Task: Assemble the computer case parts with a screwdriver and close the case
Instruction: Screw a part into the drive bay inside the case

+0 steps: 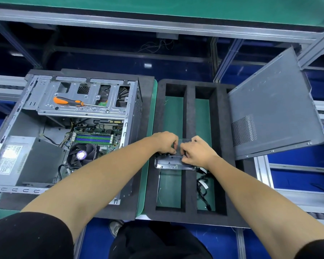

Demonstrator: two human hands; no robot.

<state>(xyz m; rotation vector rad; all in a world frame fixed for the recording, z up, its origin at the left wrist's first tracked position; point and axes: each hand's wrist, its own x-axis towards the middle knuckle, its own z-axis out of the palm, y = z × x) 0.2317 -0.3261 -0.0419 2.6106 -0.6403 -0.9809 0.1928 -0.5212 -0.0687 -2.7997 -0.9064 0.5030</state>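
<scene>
An open computer case (17, 128) lies on its side at the left, with its motherboard and fan exposed. An orange and black screwdriver (68, 101) lies on the drive cage inside it. The grey side panel (269, 109) leans upright at the right of the black foam tray (189, 184). A small clear plastic box (174, 164) sits on the tray's middle rib, lid raised. My left hand (165, 142) and my right hand (196, 152) are both over it, fingers curled into the box; what the fingertips pinch is too small to see.
Black cables (204, 186) lie in the tray's right slot. The tray rests on a green mat (148, 128) beside the case. Aluminium frame rails (232, 60) run behind and to the right, over a blue floor. A shoe (115, 227) shows below the bench edge.
</scene>
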